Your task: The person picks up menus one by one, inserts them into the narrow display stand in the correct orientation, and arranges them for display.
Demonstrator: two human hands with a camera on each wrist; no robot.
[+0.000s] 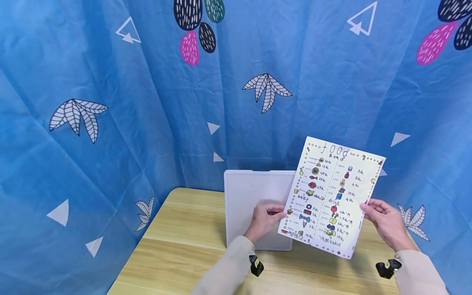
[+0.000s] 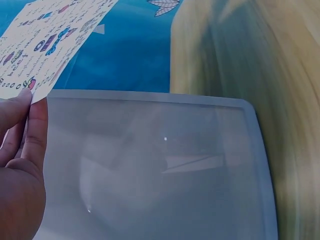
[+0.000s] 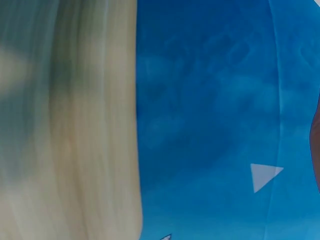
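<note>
A hand-drawn paper menu [image 1: 330,196], headed "food" with small coloured pictures and prices, is held up tilted above the table. My left hand [image 1: 266,221] pinches its lower left edge between thumb and fingers, also seen in the left wrist view, where the hand [image 2: 22,150] grips a corner of the sheet. On the opposite edge, my right hand [image 1: 387,223] pinches the paper. Behind the left hand stands a pale, flat, rounded-corner board or case [image 1: 254,188], partly covered by the menu. Only a sliver of the right hand [image 3: 315,145] shows in the right wrist view.
The light wooden table [image 1: 166,237] has a rounded back left corner. A blue patterned curtain [image 1: 147,102] hangs close behind and to the left of it. Dark wrist cameras sit on both sleeves.
</note>
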